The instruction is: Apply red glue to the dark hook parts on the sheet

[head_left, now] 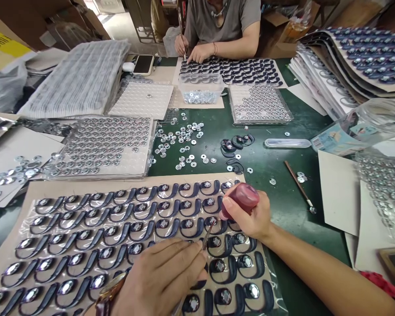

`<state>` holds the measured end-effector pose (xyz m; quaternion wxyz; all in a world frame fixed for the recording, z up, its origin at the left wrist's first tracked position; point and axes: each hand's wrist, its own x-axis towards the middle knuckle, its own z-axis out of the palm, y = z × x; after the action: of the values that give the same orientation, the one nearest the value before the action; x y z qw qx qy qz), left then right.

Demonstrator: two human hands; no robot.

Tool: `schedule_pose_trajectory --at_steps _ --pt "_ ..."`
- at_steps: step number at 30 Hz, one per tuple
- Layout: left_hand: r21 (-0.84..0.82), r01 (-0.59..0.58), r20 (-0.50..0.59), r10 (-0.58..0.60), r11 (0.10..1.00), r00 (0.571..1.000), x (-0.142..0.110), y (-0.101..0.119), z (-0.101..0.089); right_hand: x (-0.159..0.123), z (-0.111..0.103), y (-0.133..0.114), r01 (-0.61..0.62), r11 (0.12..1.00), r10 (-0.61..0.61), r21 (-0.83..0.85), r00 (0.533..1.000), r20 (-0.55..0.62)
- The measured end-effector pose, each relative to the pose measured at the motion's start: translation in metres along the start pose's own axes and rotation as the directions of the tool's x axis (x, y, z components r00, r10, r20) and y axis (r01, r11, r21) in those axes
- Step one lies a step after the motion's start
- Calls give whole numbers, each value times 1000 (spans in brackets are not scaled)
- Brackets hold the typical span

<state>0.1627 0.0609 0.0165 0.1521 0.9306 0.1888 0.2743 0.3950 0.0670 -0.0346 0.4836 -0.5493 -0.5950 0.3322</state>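
My left hand is closed on a pair of thin metal tweezers, which slant up from under the fingers. My right hand is wrapped round a dark red rounded squeeze bottle, whose nozzle is hidden or too small to make out. Both hands are over a card sheet covered with clear film and rows of dark blue curved pieces, each with a shiny round stud. The tweezers' tips are at one stud, just left of my right hand. My left hand covers several pieces.
Loose metal washers lie on the green table beyond the sheet. Boards of studs stand left and back right. A brown stick and a clear case lie right. Opposite, a person's hands work over another sheet.
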Motion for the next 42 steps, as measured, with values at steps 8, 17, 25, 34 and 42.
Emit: schedule_pose_trajectory --at_steps 8,17,25,34,42 --pt "-193 177 -28 -186 965 982 -2 -12 0 2 1 -7 97 991 -95 -90 995 27" --pt "-356 321 -45 -359 878 932 4 -18 -2 -1 5 -11 159 987 -160 -39 987 -21" --pt "-121 104 -101 -116 987 988 1 -19 -4 30 -9 -23 12 994 -14 106 1000 16" --pt "154 -145 38 141 977 989 12 -26 6 30 10 5 -4 986 25 168 992 -121" --pt "249 -249 79 237 936 968 14 -18 10 31 8 8 12 987 -12 158 1000 4"
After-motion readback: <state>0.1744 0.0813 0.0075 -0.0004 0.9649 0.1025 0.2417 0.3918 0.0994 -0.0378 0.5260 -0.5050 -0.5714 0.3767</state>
